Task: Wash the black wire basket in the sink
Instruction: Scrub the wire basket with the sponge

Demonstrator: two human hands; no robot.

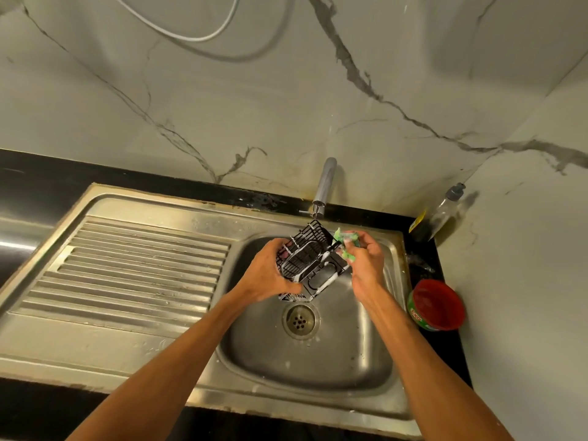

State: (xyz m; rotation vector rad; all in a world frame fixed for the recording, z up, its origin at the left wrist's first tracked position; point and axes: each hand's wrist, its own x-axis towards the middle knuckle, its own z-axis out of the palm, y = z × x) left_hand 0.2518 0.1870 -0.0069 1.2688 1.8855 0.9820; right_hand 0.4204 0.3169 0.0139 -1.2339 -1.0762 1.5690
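Note:
The black wire basket (pixel 310 261) is held tilted above the steel sink bowl (pixel 305 354), streaked with white foam. My left hand (pixel 269 275) grips its left side from below. My right hand (pixel 362 262) is closed on a green scrub sponge (pixel 345 241), which presses against the basket's right edge. The drain (pixel 299 320) lies directly below the basket. No water stream is visible from the tap (pixel 324 186).
A ribbed steel draining board (pixel 127 275) lies left of the bowl. On the black counter at right stand a red-lidded green tub (pixel 437 305) and a clear pump bottle (pixel 444 206). A marble wall rises close behind and to the right.

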